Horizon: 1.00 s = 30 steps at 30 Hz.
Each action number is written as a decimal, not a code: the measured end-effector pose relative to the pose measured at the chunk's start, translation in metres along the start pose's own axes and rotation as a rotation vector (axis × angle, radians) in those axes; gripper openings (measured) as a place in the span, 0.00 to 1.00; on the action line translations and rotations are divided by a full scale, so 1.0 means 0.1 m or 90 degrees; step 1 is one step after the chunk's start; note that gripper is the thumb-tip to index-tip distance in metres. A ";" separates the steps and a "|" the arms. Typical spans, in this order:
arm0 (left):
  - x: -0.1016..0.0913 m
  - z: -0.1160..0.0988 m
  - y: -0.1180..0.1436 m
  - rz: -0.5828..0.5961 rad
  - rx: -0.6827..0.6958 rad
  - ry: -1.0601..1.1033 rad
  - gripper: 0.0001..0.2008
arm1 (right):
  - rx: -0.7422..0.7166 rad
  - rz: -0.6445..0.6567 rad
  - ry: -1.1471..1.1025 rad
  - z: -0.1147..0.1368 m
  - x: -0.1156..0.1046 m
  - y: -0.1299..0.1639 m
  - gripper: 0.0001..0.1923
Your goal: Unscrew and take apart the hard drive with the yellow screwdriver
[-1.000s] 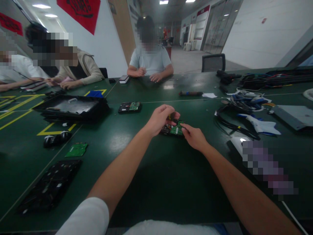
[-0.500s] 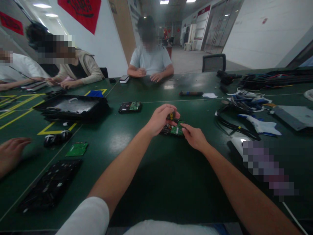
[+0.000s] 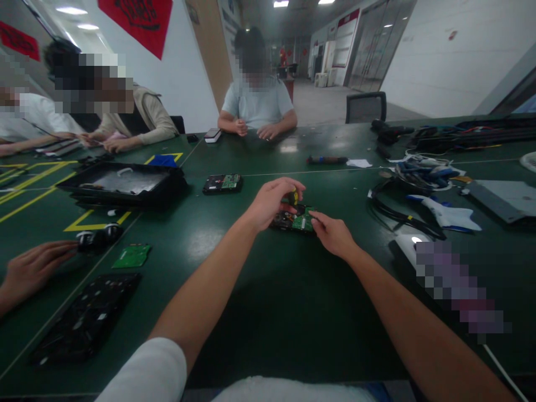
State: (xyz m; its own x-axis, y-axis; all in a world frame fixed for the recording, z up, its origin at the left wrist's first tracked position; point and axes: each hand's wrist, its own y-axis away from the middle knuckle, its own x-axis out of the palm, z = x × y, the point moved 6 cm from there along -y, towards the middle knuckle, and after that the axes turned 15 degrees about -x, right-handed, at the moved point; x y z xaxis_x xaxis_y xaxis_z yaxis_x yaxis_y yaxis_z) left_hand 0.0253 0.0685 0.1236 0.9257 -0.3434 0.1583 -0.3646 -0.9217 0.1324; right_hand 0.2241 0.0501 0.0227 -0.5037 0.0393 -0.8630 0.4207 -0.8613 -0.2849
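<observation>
A long dark green table is marked with yellow lines. White walls are hung with red banners. An empty chair is seen beneath ceiling lights.

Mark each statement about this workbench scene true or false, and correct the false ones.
1. The left hand grips a small tool with a yellow-and-black handle. True.
2. The right hand lies flat on the table, away from the hard drive. False: its fingertips touch the drive's right edge.
3. A second hard drive lies farther up the table. True.
4. The loose green circuit board lies right of the person's hands. False: it lies to the left.
5. Another person's hand reaches in at the left edge. True.
</observation>
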 end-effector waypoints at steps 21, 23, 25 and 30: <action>0.06 0.10 -0.05 0.052 0.004 0.097 0.12 | -0.012 -0.010 -0.009 0.00 0.01 0.00 0.25; 0.06 0.09 -0.04 0.048 0.015 0.087 0.12 | -0.010 -0.009 -0.010 -0.01 0.01 0.00 0.25; 0.06 0.09 -0.04 0.038 0.021 0.069 0.13 | -0.009 -0.010 -0.010 -0.01 0.01 0.00 0.25; 0.01 0.08 -0.06 -0.011 0.041 0.009 0.14 | -0.001 -0.011 -0.001 -0.03 0.02 0.00 0.24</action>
State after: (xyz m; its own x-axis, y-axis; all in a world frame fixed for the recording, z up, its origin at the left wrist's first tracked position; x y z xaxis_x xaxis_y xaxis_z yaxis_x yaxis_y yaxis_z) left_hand 0.0288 0.0720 0.1153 0.9304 -0.3248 0.1699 -0.3405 -0.9375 0.0721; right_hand 0.2251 0.0519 0.0203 -0.5116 0.0538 -0.8576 0.4132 -0.8597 -0.3004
